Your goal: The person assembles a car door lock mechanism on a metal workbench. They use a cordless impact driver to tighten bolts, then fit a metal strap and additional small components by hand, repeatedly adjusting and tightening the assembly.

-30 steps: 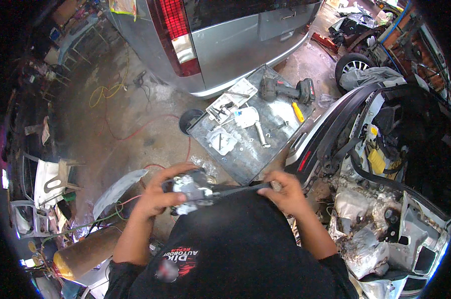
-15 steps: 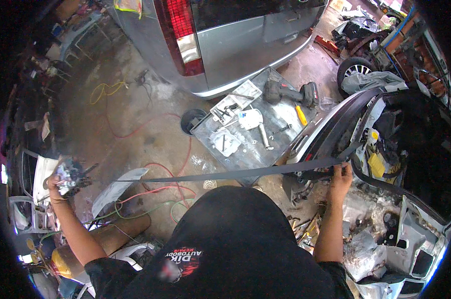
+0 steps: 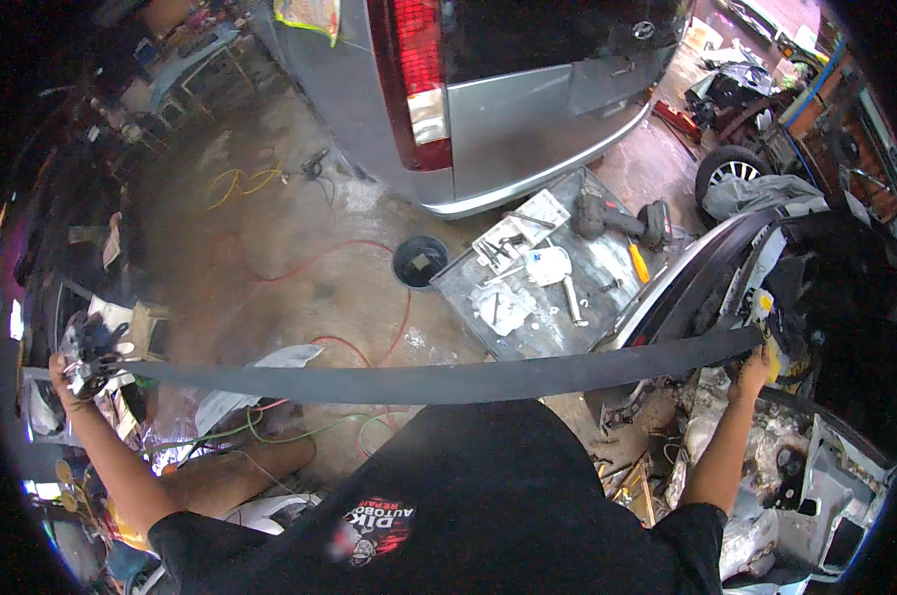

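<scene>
A dark grey seat belt strap (image 3: pixel 418 385) stretches nearly straight across in front of my body, its flat side showing. At its left end my left hand (image 3: pixel 64 382) grips the belt's retractor (image 3: pixel 89 357), a dark and metallic mechanism, partly blurred. The strap runs out of that mechanism. Far to the right, the fingers of my right hand (image 3: pixel 753 372) close on the strap beside the open car body (image 3: pixel 701 253). What lies beyond that grip is hard to make out against the dark interior.
Ahead is a low metal table (image 3: pixel 468 309) with a cordless power tool (image 3: pixel 622 220), an orange-handled screwdriver (image 3: pixel 639 264) and parts trays (image 3: pixel 518 233). A black bucket (image 3: pixel 420 263) stands beside it. Behind is a silver vehicle (image 3: pixel 518 129). Red (image 3: pixel 314 250) and green hoses (image 3: pixel 299 434) cross the floor.
My hands have moved farther apart, the left one outward and slightly down, the right one outward to the right. More of the strap is drawn out, and its flat side shows wider. The view has shifted.
</scene>
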Motion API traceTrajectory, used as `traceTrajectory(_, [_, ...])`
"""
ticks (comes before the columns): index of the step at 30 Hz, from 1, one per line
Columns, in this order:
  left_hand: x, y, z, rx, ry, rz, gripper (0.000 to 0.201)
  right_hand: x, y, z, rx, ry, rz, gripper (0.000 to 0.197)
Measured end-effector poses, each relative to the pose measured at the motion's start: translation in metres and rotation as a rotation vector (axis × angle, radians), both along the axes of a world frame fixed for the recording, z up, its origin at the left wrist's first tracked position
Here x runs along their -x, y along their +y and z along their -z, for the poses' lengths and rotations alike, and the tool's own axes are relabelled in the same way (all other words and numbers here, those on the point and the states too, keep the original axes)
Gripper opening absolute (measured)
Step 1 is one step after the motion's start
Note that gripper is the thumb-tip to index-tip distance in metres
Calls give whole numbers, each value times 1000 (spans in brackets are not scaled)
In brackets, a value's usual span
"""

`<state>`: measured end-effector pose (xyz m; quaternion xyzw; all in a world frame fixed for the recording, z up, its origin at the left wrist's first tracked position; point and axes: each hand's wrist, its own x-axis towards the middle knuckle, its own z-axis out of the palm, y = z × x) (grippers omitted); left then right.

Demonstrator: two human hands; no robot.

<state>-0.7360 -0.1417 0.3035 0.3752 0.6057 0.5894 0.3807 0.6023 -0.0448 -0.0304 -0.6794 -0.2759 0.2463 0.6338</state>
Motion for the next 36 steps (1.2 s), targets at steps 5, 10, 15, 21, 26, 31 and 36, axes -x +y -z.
traceTrajectory(5, [-98,41,47,-32,162,169,96,73,-6,-68,96,-441,-317,29])
traceTrajectory(10, [-359,122,82,14,2,456,106,183,-30,-131,8,-546,-524,8])
traceTrajectory(15, [-524,145,125,211,-236,720,102,320,-31,-195,36,-632,-841,5])
traceTrajectory(21, [-641,136,142,234,-266,979,88,376,-38,-185,-9,-559,-1064,16])
traceTrajectory(26, [-664,113,147,292,-347,926,90,374,-43,-174,-99,-593,-1130,18])
traceTrajectory(31, [-666,90,148,323,-264,811,95,361,-44,-171,-170,-645,-1161,16])
traceTrajectory(36, [-630,62,146,220,-96,622,99,337,-29,-169,-144,-661,-1125,14])
